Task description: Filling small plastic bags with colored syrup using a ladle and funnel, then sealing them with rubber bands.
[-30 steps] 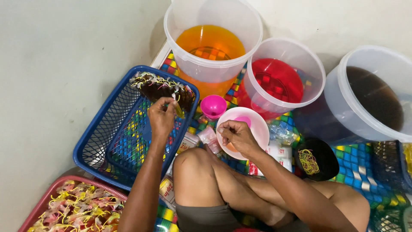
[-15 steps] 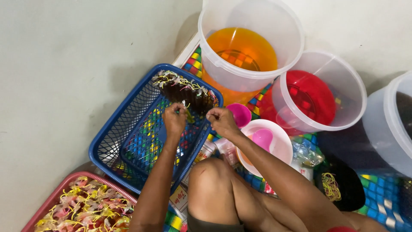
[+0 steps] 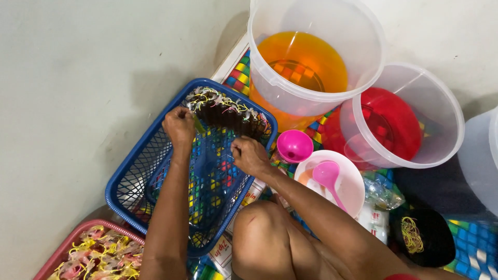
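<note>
Setting a small tied packet beside the dark row of packets [image 3: 228,116] in the blue basket [image 3: 155,171], the left hand [image 3: 179,127] pinches it closed while the right hand [image 3: 249,154] hovers loosely curled, apparently empty; next calls for careful upright placement.

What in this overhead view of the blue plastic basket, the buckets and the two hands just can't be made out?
- Head view: the left hand closes over a thin green item; most is hidden, its kind unclear.
- Right hand: fingers curl under, so anything pinched is hidden.
- Row of dark tied packets in the blue plastic basket: contents too small to tell.
- Red plastic basket and grey bucket: cut off by frame edges.
</note>
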